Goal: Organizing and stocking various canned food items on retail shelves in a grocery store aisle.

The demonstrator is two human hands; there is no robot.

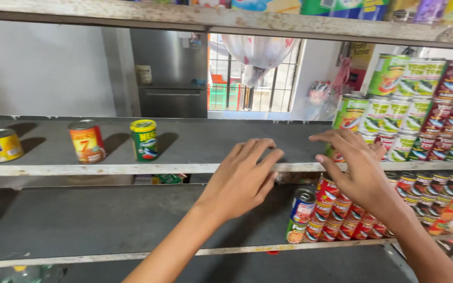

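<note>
1. My left hand (242,178) is spread open with the fingers loose, holding nothing; it hovers at the front edge of the middle shelf (195,141).
2. My right hand (355,167) is open too, fingers splayed and empty, reaching toward the stacked cans (420,105) at the right end of that shelf. Whether a fingertip touches the nearest can, I cannot tell.
3. Three single cans stand well apart on the left of the shelf: a yellow can (1,145), an orange can (87,141) and a green can (144,139). All are closed, so their contents stay unseen.
4. On the lower shelf (106,220), red cans (342,222) lie in rows on their sides, with one blue can (302,205) on top, just below my hands.
5. My right forearm covers part of those rows; the stack is cut off at the right edge.
6. The top shelf (237,21) shows only the bottoms of its packages.
</note>
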